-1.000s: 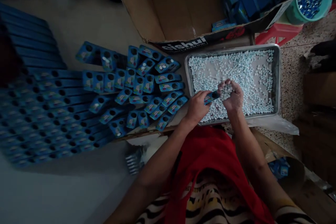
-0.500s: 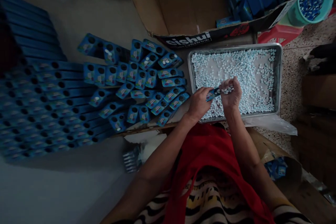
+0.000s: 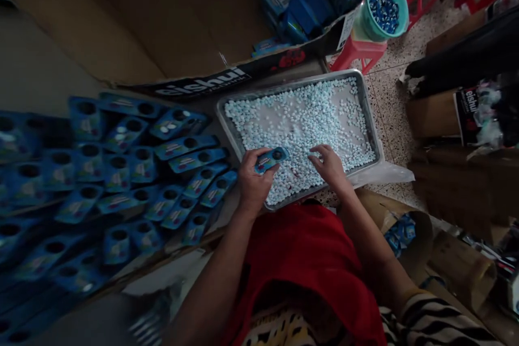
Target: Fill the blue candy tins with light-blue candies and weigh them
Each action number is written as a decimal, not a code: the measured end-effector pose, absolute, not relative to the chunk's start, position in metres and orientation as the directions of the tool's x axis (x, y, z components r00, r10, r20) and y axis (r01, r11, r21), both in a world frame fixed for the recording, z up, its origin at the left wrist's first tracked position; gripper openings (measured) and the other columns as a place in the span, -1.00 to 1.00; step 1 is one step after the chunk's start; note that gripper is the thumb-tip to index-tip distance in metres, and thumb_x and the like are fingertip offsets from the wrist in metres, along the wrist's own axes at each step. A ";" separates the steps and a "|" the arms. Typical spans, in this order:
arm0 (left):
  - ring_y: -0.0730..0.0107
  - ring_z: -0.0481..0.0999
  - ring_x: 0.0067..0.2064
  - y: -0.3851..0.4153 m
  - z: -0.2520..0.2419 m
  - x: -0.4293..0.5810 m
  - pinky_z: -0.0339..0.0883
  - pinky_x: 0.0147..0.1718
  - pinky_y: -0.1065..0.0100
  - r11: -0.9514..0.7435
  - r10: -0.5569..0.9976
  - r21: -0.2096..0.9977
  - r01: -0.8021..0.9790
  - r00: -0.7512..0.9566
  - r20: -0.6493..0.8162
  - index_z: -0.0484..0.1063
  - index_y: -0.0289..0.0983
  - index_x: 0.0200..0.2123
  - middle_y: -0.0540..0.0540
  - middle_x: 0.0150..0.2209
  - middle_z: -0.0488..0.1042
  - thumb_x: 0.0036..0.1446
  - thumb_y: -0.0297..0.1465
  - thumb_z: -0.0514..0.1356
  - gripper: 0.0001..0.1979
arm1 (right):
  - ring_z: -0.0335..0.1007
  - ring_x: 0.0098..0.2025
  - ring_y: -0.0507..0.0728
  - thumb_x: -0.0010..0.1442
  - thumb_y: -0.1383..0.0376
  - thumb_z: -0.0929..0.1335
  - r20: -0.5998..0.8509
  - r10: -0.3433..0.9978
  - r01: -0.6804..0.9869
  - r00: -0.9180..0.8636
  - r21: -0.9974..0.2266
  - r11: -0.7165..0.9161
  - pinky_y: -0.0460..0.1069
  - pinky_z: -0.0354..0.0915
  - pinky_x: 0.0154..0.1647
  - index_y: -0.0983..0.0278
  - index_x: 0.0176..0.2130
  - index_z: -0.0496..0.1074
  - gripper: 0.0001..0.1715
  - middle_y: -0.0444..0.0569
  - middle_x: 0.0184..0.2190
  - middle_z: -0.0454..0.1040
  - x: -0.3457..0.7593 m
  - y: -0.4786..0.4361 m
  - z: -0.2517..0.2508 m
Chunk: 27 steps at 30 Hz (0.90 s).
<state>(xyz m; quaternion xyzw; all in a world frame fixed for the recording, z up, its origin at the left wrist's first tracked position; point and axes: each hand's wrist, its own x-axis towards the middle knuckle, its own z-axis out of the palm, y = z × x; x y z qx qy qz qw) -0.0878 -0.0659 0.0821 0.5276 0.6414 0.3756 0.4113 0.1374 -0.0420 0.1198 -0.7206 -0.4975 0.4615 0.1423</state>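
Note:
My left hand [image 3: 252,182] grips a small blue box [image 3: 271,160] with a round window, held over the near left corner of a metal tray [image 3: 372,124]. The tray holds a layer of small white and pale blue candies [image 3: 300,116]. My right hand [image 3: 330,166] rests palm down on the candies near the tray's front edge, fingers spread and reaching into them. Several more blue boxes [image 3: 162,167] lie in rows on the table to the left of the tray.
A large open cardboard carton [image 3: 133,32] stands behind the tray, with blue packs [image 3: 300,0] in its right corner. A teal bucket of blue pieces [image 3: 381,11] sits on a red stool [image 3: 357,51]. Cardboard and bags crowd the floor at right.
My right hand has come away from the blue box and dropped onto the candies in the tray. The left hand still holds the box. The view has swung right.

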 end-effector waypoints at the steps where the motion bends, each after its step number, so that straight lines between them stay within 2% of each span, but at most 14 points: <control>1: 0.11 0.62 0.05 -0.065 0.086 -0.088 0.50 0.14 0.13 0.152 0.986 0.913 0.378 -0.117 -0.116 0.58 -0.21 -0.01 -0.14 -0.04 0.61 0.13 -0.42 0.39 -0.67 | 0.55 -0.03 0.16 0.37 0.22 0.46 -0.504 0.863 0.700 0.032 -0.605 -0.379 0.13 0.46 0.21 0.18 -0.01 0.61 -0.80 0.02 0.12 0.56 0.138 -0.041 0.123; 5: 0.08 0.62 0.04 -0.070 0.100 -0.100 0.50 0.13 0.10 0.163 0.984 0.900 0.403 -0.136 -0.117 0.60 -0.21 -0.01 -0.14 -0.05 0.62 0.13 -0.39 0.41 -0.67 | 0.52 0.22 0.30 0.43 0.22 0.44 -0.541 0.834 0.872 -0.109 -0.454 -0.181 0.20 0.39 0.33 0.20 0.17 0.58 -0.65 0.13 0.21 0.56 0.132 -0.031 0.125; 8: 0.08 0.62 0.03 -0.086 0.113 -0.113 0.51 0.13 0.09 0.227 0.961 0.879 0.420 -0.241 -0.133 0.59 -0.19 0.01 -0.13 -0.04 0.62 0.14 -0.39 0.41 -0.66 | 0.30 0.45 0.44 0.38 0.24 0.48 -0.494 0.858 0.911 -0.142 -0.405 -0.082 0.35 0.27 0.44 0.21 0.15 0.58 -0.63 0.23 0.39 0.41 0.125 -0.028 0.116; 10: 0.10 0.63 0.03 -0.100 0.122 -0.121 0.52 0.13 0.11 0.281 0.939 0.861 0.425 -0.308 -0.154 0.59 -0.18 0.00 -0.11 -0.05 0.63 0.14 -0.40 0.41 -0.67 | 0.18 0.51 0.51 0.36 0.24 0.49 -0.438 0.884 0.916 -0.164 -0.400 -0.029 0.44 0.21 0.46 0.21 0.13 0.59 -0.64 0.26 0.46 0.32 0.122 -0.028 0.110; 15: 0.11 0.63 0.10 -0.133 0.133 -0.141 0.52 0.18 0.11 0.381 0.877 0.831 0.405 -0.442 -0.186 0.57 -0.18 0.01 -0.11 0.01 0.64 0.12 -0.46 0.41 -0.65 | 0.32 0.40 0.51 0.39 0.23 0.45 -0.374 0.860 0.890 -0.346 -0.421 0.175 0.43 0.29 0.40 0.25 0.19 0.57 -0.58 0.34 0.38 0.38 0.116 -0.023 0.091; 20: 0.14 0.62 0.09 -0.175 0.134 -0.154 0.52 0.19 0.11 0.410 0.837 0.819 0.401 -0.522 -0.163 0.56 -0.18 0.02 -0.13 0.02 0.62 0.16 -0.46 0.38 -0.66 | 0.30 0.39 0.46 0.43 0.20 0.41 -0.272 0.805 0.806 -0.527 -0.461 0.371 0.38 0.30 0.41 0.25 0.19 0.56 -0.59 0.32 0.37 0.39 0.100 -0.037 0.086; 24: 0.15 0.61 0.10 -0.208 0.125 -0.156 0.51 0.21 0.13 0.421 0.811 0.797 0.433 -0.573 -0.117 0.57 -0.18 0.01 -0.17 0.03 0.60 0.17 -0.50 0.37 -0.67 | 0.30 0.39 0.44 0.47 0.15 0.36 -0.206 0.799 0.751 -0.564 -0.530 0.393 0.38 0.32 0.39 0.24 0.20 0.55 -0.58 0.30 0.37 0.38 0.091 -0.065 0.086; 27: 0.14 0.60 0.12 -0.222 0.109 -0.155 0.50 0.24 0.12 0.415 0.821 0.774 0.478 -0.564 -0.091 0.58 -0.19 0.03 -0.18 0.05 0.60 0.17 -0.53 0.35 -0.65 | 0.35 0.36 0.41 0.45 0.14 0.35 -0.198 0.801 0.702 -0.565 -0.626 0.340 0.38 0.34 0.39 0.24 0.22 0.53 -0.55 0.29 0.31 0.44 0.084 -0.087 0.083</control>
